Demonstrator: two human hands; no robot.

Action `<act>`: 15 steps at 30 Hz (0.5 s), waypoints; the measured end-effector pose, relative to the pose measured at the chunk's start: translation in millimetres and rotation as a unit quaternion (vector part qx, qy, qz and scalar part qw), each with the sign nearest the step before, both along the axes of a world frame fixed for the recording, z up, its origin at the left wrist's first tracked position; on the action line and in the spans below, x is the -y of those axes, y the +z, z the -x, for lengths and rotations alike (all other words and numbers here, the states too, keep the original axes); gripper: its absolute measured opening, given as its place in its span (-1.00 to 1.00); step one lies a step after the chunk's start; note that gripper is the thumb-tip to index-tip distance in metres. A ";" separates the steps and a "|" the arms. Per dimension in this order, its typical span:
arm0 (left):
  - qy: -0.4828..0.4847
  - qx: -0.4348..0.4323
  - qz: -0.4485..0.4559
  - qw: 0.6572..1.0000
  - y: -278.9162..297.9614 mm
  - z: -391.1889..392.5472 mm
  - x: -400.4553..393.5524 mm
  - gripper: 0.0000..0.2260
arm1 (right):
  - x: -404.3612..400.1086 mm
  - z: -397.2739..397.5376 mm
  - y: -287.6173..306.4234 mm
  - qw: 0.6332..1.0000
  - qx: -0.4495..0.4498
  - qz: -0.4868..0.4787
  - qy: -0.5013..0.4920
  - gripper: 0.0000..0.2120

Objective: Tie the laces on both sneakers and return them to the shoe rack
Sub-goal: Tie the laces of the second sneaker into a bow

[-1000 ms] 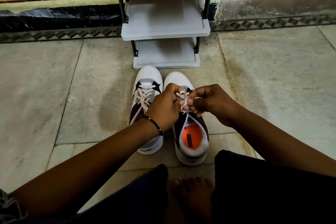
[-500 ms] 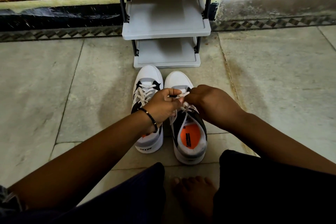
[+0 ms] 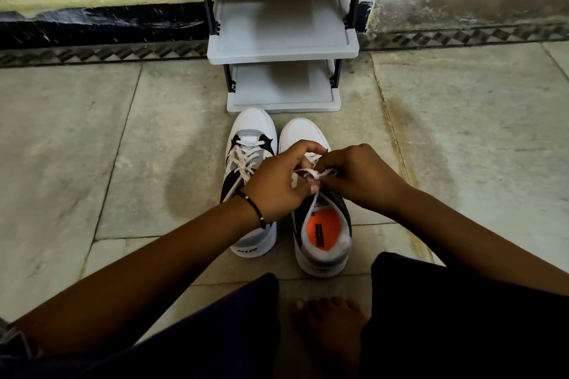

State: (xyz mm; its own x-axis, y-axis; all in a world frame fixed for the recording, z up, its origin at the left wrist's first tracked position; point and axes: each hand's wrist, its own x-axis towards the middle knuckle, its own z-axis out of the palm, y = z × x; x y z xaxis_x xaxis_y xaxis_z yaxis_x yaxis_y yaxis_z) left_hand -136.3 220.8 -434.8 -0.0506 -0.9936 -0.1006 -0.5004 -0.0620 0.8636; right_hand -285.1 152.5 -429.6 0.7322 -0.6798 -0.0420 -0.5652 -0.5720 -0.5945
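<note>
two white, black and grey sneakers stand side by side on the stone floor [image 3: 92,148], toes toward a grey shoe rack [image 3: 283,46] set against the wall. the left sneaker [image 3: 249,144] nearly touches the rack's bottom shelf; its laces are crossed through the eyelets, and whether they are knotted cannot be told. the right sneaker [image 3: 323,231] shows an orange insole. both hands meet over its lacing area. the left hand [image 3: 277,184], with a black bead bracelet [image 3: 254,204] at the wrist, is closed, pinching a white lace [image 3: 311,174]. the right hand [image 3: 360,178] is closed, fingers gripping the same lace from the opposite side. a bare foot [image 3: 329,326] rests on the floor just behind the sneakers.
</note>
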 end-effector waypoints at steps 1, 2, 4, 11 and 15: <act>-0.006 0.032 0.022 0.999 0.3 0.6 -1.1 -0.61 | 0.2 0.5 -0.4 1.000 0.003 -0.012 -0.025 -0.90; -0.010 0.054 0.038 0.998 0.5 0.9 -2.3 -0.63 | -0.1 0.6 -0.9 0.998 0.007 -0.024 -0.053 -0.91; -0.006 0.075 0.046 0.996 -0.7 1.0 -4.2 -0.70 | -2.6 0.3 -3.1 0.995 0.019 -0.030 -0.091 -0.92; -0.012 -0.046 -0.112 0.993 1.3 -6.5 8.7 -0.74 | -13.3 -4.6 -8.1 0.990 0.016 -0.024 -0.140 -0.92; -0.019 -0.056 -0.135 0.989 1.9 -9.1 14.3 -0.75 | -13.5 -6.2 -6.5 0.990 0.020 -0.009 -0.137 -0.90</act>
State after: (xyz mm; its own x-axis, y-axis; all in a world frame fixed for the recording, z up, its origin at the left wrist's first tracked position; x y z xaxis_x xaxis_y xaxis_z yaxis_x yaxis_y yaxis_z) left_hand -127.2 206.5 -432.9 -0.1134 -0.9281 -0.3546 -0.4094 -0.2815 0.8678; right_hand -278.9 166.0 -436.1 0.5223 -0.8522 -0.0301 -0.6735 -0.3907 -0.6276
